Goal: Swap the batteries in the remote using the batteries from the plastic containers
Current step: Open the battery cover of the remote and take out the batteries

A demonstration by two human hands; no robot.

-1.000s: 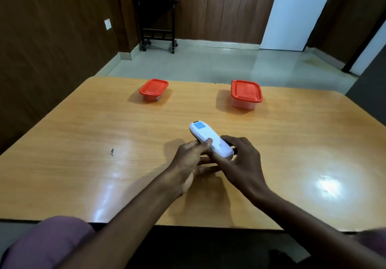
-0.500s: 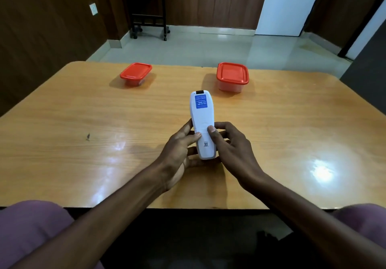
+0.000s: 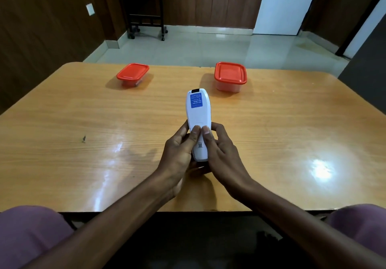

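A white remote [image 3: 198, 114] with a blue label near its far end is held back-side up above the wooden table [image 3: 83, 112]. My left hand [image 3: 179, 154] and my right hand [image 3: 221, 151] both grip its near end, with both thumbs pressed side by side on its back. Two clear plastic containers with red lids stand at the far side of the table: a low one [image 3: 132, 74] at the left and a taller one [image 3: 230, 76] at the right. Both lids are on. What is inside them cannot be made out.
A small dark speck [image 3: 84, 138] lies on the table at the left. Beyond the table's far edge is a tiled floor, with a dark wheeled stand [image 3: 145, 10] against the wood-panelled wall and a white door [image 3: 284, 5].
The remote has turned from lying slantwise near the table to pointing straight away from me, lifted and back up. Both thumbs have moved onto its back, close together.
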